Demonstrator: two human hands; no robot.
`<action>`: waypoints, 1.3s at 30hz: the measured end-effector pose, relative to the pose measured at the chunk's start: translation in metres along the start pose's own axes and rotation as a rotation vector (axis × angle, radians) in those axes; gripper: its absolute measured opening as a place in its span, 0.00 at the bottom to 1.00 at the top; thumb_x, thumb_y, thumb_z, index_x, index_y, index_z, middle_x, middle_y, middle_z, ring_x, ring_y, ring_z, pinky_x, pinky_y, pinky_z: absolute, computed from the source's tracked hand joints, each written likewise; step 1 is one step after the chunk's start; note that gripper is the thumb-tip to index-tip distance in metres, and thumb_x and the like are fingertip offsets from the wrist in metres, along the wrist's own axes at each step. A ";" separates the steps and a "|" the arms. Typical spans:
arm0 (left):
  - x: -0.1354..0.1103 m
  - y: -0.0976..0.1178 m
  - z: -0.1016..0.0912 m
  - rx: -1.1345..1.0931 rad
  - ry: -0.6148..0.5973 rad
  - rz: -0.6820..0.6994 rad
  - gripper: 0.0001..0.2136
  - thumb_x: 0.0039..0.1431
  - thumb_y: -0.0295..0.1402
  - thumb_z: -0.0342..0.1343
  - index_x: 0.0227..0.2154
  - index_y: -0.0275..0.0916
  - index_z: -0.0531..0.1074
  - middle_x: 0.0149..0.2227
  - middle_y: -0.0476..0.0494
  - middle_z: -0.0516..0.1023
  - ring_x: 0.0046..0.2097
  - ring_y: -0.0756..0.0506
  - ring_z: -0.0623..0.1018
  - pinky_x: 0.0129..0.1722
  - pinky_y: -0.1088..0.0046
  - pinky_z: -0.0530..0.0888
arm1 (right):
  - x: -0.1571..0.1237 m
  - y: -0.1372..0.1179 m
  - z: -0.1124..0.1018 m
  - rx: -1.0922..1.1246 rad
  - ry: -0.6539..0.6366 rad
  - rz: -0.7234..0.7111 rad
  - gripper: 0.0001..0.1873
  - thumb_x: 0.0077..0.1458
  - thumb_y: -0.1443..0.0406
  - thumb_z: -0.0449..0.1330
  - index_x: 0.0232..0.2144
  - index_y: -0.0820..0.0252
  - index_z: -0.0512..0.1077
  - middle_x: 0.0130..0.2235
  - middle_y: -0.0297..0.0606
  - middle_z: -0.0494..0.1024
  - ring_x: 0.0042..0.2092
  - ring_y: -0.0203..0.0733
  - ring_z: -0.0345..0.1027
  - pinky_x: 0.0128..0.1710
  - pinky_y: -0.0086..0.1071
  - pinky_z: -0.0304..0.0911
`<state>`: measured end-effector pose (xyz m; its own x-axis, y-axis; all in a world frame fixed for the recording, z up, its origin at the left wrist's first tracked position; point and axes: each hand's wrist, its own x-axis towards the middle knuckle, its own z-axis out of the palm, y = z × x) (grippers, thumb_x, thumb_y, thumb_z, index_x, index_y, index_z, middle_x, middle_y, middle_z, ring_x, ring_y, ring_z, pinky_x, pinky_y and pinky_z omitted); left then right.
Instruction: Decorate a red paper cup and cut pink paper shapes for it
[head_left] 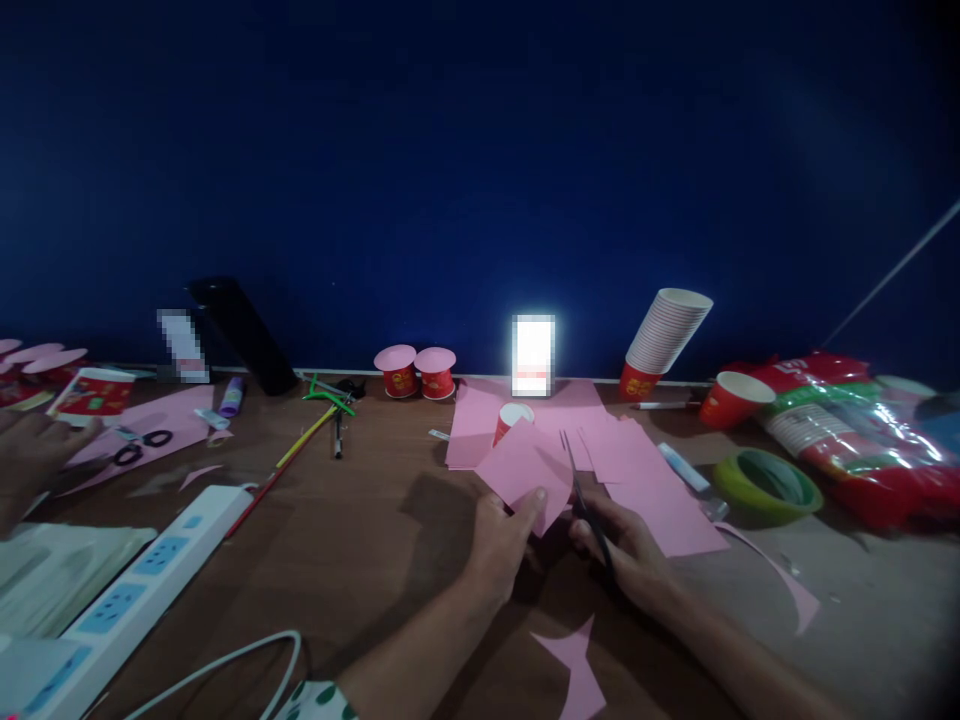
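Note:
My left hand (504, 540) pinches a squarish piece of pink paper (525, 468), thumb on top, above the middle of the table. Close on its right, my right hand (619, 550) grips a pair of dark-handled scissors (589, 510). The blades point up and away, at the paper's right edge; whether they are cutting into it I cannot tell. Behind the held piece stands a red and white paper cup (514, 415), partly hidden. Pink sheets (637, 480) lie under and beyond both hands. Below them rests a curved pink scrap (574, 670).
Two red cups topped with pink discs (415, 372) stand at the back. A leaning cup stack (667, 335), green tape roll (766, 487) and bag of cups (847, 430) are right. Leftward lie a power strip (157, 585) and other scissors (142, 447); another person's hand (34, 460) is far left.

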<state>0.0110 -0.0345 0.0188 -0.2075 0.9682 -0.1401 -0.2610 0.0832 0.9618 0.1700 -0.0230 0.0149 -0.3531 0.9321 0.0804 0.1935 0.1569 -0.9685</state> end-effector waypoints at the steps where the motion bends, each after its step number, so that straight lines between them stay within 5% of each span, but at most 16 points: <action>1: 0.000 -0.001 0.000 0.003 0.000 -0.006 0.16 0.46 0.40 0.60 0.31 0.29 0.76 0.29 0.39 0.79 0.29 0.46 0.75 0.29 0.74 0.70 | 0.000 0.000 0.000 0.001 -0.008 0.003 0.22 0.53 0.57 0.57 0.48 0.62 0.68 0.26 0.35 0.71 0.26 0.36 0.64 0.25 0.27 0.61; 39: 0.001 -0.002 0.000 -0.023 -0.002 0.013 0.18 0.46 0.40 0.60 0.34 0.29 0.75 0.33 0.35 0.79 0.33 0.43 0.77 0.33 0.71 0.71 | 0.000 -0.001 -0.001 -0.014 -0.021 -0.002 0.21 0.54 0.57 0.57 0.47 0.62 0.69 0.24 0.33 0.69 0.27 0.36 0.63 0.25 0.27 0.60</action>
<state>0.0113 -0.0338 0.0165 -0.2097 0.9695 -0.1267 -0.2797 0.0647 0.9579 0.1701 -0.0226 0.0161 -0.3728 0.9247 0.0774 0.2057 0.1637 -0.9648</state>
